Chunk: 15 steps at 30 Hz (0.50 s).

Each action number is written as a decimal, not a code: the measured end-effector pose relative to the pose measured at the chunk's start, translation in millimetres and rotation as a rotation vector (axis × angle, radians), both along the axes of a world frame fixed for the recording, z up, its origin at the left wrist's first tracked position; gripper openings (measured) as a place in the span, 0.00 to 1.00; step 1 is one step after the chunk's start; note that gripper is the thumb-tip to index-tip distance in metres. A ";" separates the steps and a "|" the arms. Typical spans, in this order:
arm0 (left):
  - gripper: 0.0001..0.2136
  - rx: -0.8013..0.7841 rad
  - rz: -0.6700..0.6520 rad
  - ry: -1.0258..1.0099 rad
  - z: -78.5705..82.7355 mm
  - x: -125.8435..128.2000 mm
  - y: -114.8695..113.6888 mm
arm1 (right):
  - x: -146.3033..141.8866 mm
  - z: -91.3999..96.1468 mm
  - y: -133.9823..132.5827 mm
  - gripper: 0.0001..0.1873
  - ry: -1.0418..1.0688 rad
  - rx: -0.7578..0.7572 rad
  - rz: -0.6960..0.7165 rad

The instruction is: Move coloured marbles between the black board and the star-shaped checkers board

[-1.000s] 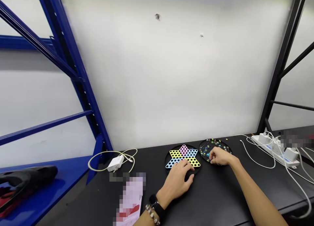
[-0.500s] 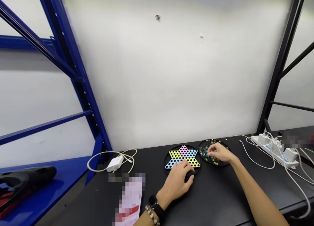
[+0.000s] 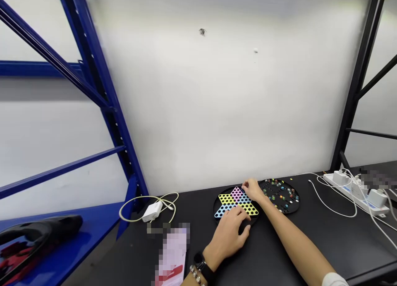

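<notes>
A round black Chinese checkers board lies on the black table, its star in yellow, pink and blue full of round holes. My left hand, with a watch and a beaded bracelet at the wrist, rests over the board's near edge, fingers spread and nothing visible in them. At the board's far right, above the blue point, my right hand has its fingertips pinched together; whatever is between them is too small to see. Right of the board is a round black tray scattered with colored marbles, partly behind my right forearm.
A white charger with a looped cable lies at the left. Nearer stands a blurred phone. At the right are a white power strip with plugs and loose cables. A blue rack and white wall bound the table.
My right hand has moved left from the marble tray to the far right of the board, still pinched. My left hand stays at the board's near edge. The view has shifted slightly.
</notes>
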<state>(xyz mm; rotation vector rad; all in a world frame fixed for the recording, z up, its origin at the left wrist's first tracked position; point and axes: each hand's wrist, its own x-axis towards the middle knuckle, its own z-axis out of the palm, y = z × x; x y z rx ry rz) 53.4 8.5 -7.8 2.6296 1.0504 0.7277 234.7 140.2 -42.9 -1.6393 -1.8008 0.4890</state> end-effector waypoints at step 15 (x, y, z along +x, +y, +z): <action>0.07 -0.002 -0.026 0.003 0.5 0.6 -1.2 | 116.5 -1.7 -24.9 0.16 0.082 0.053 -0.179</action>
